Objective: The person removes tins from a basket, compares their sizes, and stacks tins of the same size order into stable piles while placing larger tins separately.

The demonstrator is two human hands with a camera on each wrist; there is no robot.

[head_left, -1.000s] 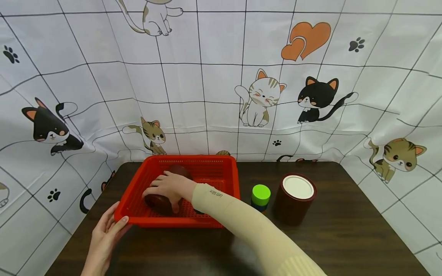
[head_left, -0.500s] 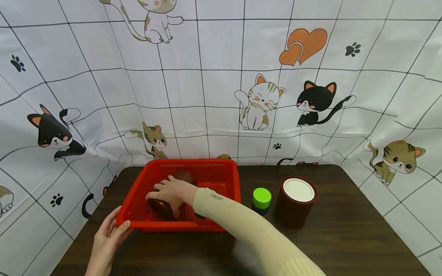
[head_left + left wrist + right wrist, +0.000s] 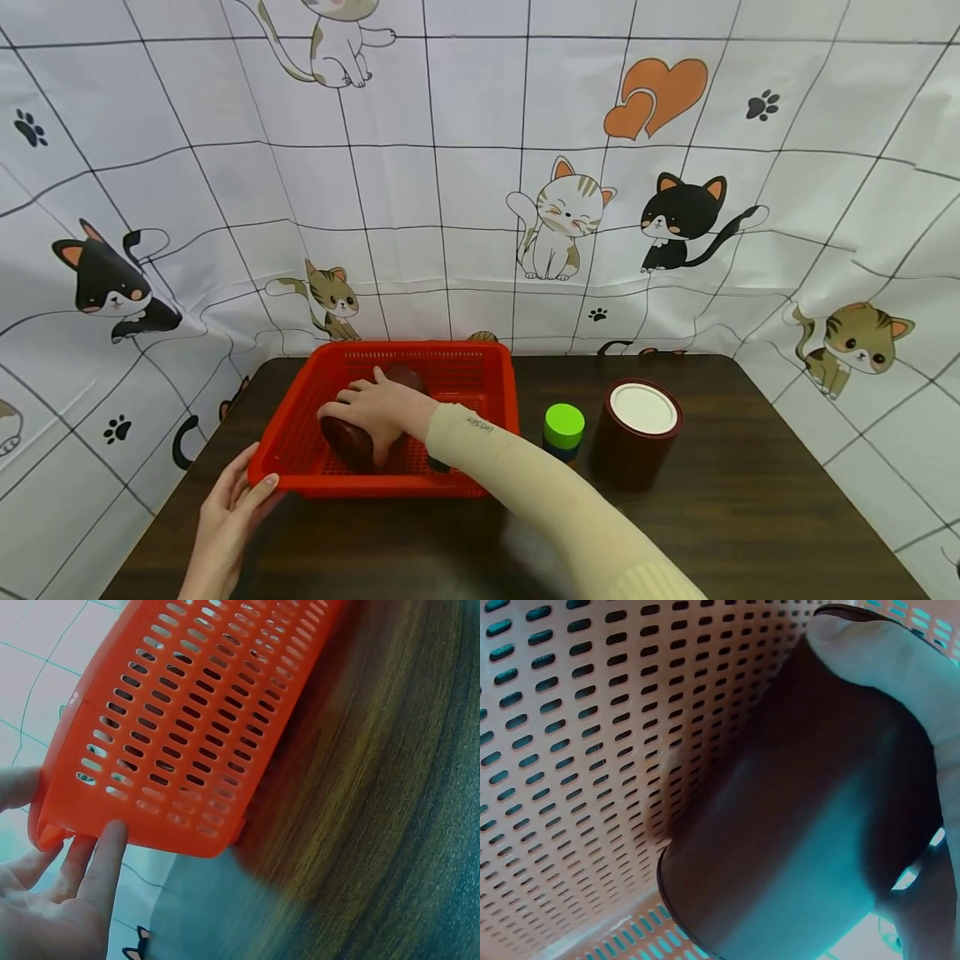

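Note:
A red slotted plastic basket (image 3: pixel 480 479) sits at the left of the dark table. My left hand (image 3: pixel 228 508) grips its front left corner, thumb on the rim; in the left wrist view the fingers (image 3: pixel 109 855) press against the perforated outside wall. Inside the basket a dark brown cylindrical canister (image 3: pixel 347 443) lies on its side, slanting from front left to back. My right hand (image 3: pixel 375 412) reaches over it and holds it round its middle, covering much of it. The right wrist view shows the canister (image 3: pixel 802 817) close against the slotted wall.
Right of the basket stand a small container with a bright green lid (image 3: pixel 563 425) and an upright brown canister with a white lid (image 3: pixel 637 442). A small dark thing (image 3: pixel 438 464) shows in the basket beside the sleeve. A white cat-print sheet (image 3: pixel 465 192) hangs behind the table.
My right hand and the canister have shifted slightly to the right within the basket. The left hand keeps its hold on the corner; the head view wobbles a little.

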